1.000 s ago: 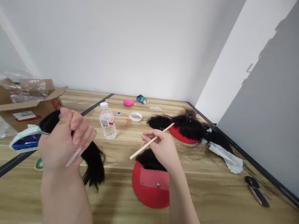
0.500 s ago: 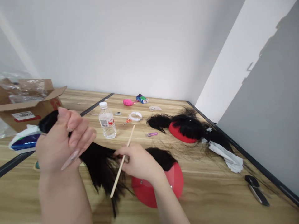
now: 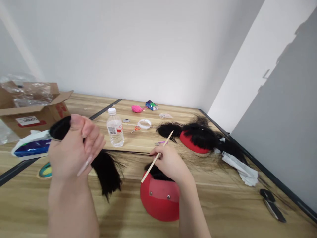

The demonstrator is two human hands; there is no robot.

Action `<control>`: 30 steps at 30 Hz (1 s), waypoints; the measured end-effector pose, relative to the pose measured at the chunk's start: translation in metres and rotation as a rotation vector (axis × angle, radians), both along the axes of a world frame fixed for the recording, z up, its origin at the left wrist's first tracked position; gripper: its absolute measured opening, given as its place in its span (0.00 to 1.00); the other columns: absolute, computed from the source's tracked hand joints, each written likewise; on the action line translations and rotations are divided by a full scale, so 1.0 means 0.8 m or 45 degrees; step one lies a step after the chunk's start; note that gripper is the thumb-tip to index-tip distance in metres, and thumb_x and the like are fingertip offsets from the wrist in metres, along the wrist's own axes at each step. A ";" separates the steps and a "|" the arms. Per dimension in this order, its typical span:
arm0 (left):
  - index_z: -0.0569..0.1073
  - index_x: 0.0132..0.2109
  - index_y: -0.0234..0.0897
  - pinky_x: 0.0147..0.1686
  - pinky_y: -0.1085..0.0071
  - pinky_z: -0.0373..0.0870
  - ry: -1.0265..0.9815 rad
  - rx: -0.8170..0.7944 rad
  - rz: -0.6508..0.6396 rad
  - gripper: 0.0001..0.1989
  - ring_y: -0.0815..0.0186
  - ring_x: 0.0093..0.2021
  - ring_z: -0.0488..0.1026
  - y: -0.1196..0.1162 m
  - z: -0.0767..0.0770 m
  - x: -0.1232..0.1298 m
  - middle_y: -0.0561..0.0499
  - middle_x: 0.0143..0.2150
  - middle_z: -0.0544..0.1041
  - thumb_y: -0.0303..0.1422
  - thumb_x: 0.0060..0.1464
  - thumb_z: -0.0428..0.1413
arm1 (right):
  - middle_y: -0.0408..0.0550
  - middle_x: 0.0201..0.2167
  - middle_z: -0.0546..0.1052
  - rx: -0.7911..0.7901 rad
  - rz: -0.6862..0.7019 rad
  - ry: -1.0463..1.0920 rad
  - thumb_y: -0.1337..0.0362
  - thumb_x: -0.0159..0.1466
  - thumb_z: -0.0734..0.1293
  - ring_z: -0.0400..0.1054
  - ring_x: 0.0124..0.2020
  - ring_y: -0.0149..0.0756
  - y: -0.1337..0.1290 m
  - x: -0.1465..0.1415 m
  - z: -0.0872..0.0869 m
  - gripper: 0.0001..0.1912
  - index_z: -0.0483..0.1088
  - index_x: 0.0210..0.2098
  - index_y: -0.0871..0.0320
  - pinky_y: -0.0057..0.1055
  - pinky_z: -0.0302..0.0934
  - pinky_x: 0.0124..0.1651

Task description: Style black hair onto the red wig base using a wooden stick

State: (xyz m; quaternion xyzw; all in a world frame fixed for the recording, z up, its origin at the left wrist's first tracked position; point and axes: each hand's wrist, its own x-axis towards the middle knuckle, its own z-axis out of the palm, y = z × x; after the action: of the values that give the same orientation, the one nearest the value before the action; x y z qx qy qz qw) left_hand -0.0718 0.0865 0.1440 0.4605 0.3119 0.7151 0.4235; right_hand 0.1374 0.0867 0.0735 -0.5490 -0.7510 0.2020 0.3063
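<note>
My left hand [image 3: 78, 148] is closed in a fist around a bundle of black hair [image 3: 106, 175], its bound end showing above the thumb and its loose ends hanging below. My right hand [image 3: 170, 162] pinches a thin wooden stick [image 3: 148, 173], tilted up to the right. A thin strand of hair [image 3: 133, 152] stretches nearly level from the bundle to the right fingertips. Beneath the right hand lies a red cap [image 3: 158, 208] with metal studs and black hair on its far side; hand and forearm partly cover it.
A water bottle [image 3: 115, 129] stands beyond my hands, near orange-handled scissors [image 3: 136, 129] and a white ring [image 3: 144, 124]. Further right lies another red form with black hair [image 3: 200, 134], plus a white cloth [image 3: 240, 168]. An open cardboard box [image 3: 37, 115] and a tissue pack [image 3: 32, 147] are left.
My right hand has moved right and slightly up with the stick, away from the bundle, drawing a thin strand taut. The bundle's loose ends now hang together. My left hand shifted slightly right.
</note>
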 end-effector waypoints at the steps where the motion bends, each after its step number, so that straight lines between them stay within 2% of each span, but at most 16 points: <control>1: 0.58 0.19 0.38 0.04 0.77 0.42 0.002 -0.001 0.023 0.25 0.75 0.07 0.46 -0.001 0.001 0.002 0.60 0.08 0.53 0.46 0.48 0.62 | 0.49 0.34 0.80 -0.011 -0.035 -0.014 0.77 0.54 0.63 0.72 0.39 0.38 -0.001 0.001 0.001 0.15 0.78 0.34 0.57 0.31 0.62 0.45; 5: 0.58 0.18 0.38 0.05 0.77 0.41 -0.022 0.026 0.092 0.26 0.76 0.07 0.47 -0.003 0.005 0.003 0.60 0.08 0.54 0.46 0.40 0.66 | 0.49 0.37 0.80 -0.056 -0.190 -0.080 0.77 0.54 0.63 0.73 0.43 0.42 -0.001 0.012 0.002 0.15 0.78 0.34 0.56 0.33 0.62 0.47; 8: 0.58 0.18 0.37 0.05 0.77 0.40 -0.043 0.018 0.125 0.28 0.77 0.06 0.47 -0.003 0.007 -0.002 0.60 0.07 0.53 0.47 0.35 0.68 | 0.51 0.37 0.80 -0.087 -0.299 -0.087 0.74 0.56 0.63 0.73 0.41 0.43 0.000 0.027 -0.001 0.14 0.78 0.35 0.56 0.36 0.63 0.46; 13: 0.58 0.18 0.37 0.05 0.78 0.43 -0.055 0.005 0.081 0.28 0.77 0.07 0.47 -0.003 0.007 -0.006 0.60 0.07 0.54 0.47 0.33 0.69 | 0.49 0.37 0.79 -0.054 -0.251 0.206 0.68 0.59 0.66 0.73 0.37 0.40 -0.001 0.050 -0.002 0.13 0.76 0.43 0.56 0.34 0.66 0.42; 16: 0.58 0.18 0.37 0.04 0.78 0.43 -0.063 0.000 0.026 0.27 0.76 0.06 0.47 -0.002 0.006 -0.007 0.60 0.07 0.54 0.46 0.34 0.69 | 0.48 0.36 0.80 0.049 -0.145 0.411 0.67 0.60 0.67 0.74 0.37 0.38 -0.005 0.043 0.004 0.09 0.77 0.40 0.57 0.32 0.67 0.42; 18: 0.58 0.18 0.37 0.04 0.78 0.43 -0.064 0.006 -0.023 0.26 0.76 0.06 0.47 -0.001 0.004 -0.007 0.60 0.07 0.53 0.46 0.42 0.65 | 0.47 0.35 0.80 0.147 -0.026 0.478 0.67 0.60 0.68 0.74 0.38 0.36 -0.009 0.025 0.010 0.06 0.77 0.36 0.57 0.31 0.66 0.43; 20: 0.58 0.18 0.38 0.03 0.77 0.42 -0.071 -0.016 -0.063 0.25 0.74 0.05 0.46 -0.003 0.004 -0.007 0.59 0.07 0.52 0.45 0.56 0.55 | 0.46 0.35 0.80 0.201 0.129 0.520 0.68 0.61 0.68 0.74 0.38 0.34 -0.014 0.000 0.014 0.05 0.77 0.36 0.57 0.29 0.66 0.44; 22: 0.58 0.18 0.38 0.03 0.76 0.42 -0.091 -0.068 -0.083 0.26 0.73 0.05 0.45 -0.006 0.006 -0.005 0.57 0.06 0.51 0.40 0.65 0.42 | 0.46 0.37 0.80 0.205 0.336 0.562 0.69 0.61 0.68 0.73 0.40 0.33 -0.017 -0.029 0.014 0.06 0.77 0.37 0.58 0.28 0.64 0.47; 25: 0.57 0.17 0.38 0.04 0.76 0.41 -0.138 -0.148 -0.058 0.30 0.72 0.05 0.44 -0.011 0.012 0.001 0.56 0.06 0.49 0.37 0.67 0.32 | 0.47 0.40 0.80 0.173 0.565 0.593 0.68 0.61 0.69 0.73 0.42 0.32 -0.017 -0.064 0.005 0.08 0.76 0.41 0.58 0.26 0.63 0.49; 27: 0.56 0.15 0.37 0.04 0.75 0.40 -0.159 -0.186 -0.044 0.31 0.72 0.04 0.44 -0.012 0.017 0.005 0.55 0.06 0.49 0.37 0.67 0.31 | 0.46 0.39 0.80 0.137 0.611 0.540 0.68 0.62 0.67 0.74 0.39 0.31 -0.013 -0.075 -0.005 0.09 0.76 0.41 0.58 0.25 0.64 0.45; 29: 0.56 0.15 0.37 0.04 0.74 0.39 -0.160 -0.190 -0.041 0.31 0.72 0.04 0.44 -0.012 0.018 0.007 0.55 0.05 0.48 0.37 0.67 0.32 | 0.46 0.36 0.80 0.102 0.613 0.450 0.69 0.62 0.66 0.73 0.35 0.30 -0.008 -0.077 -0.013 0.09 0.77 0.41 0.58 0.24 0.64 0.40; 30: 0.56 0.15 0.37 0.04 0.74 0.38 -0.151 -0.172 -0.045 0.30 0.73 0.04 0.44 -0.011 0.018 0.007 0.56 0.06 0.49 0.39 0.66 0.36 | 0.47 0.35 0.80 0.080 0.601 0.397 0.71 0.61 0.66 0.72 0.33 0.30 -0.006 -0.074 -0.015 0.10 0.77 0.41 0.58 0.24 0.64 0.38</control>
State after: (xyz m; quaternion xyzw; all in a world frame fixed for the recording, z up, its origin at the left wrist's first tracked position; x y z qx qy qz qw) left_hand -0.0662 0.0773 0.1586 0.3932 0.3257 0.7107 0.4840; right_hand 0.0778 0.0817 0.0618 -0.3113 -0.8078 0.3264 0.3795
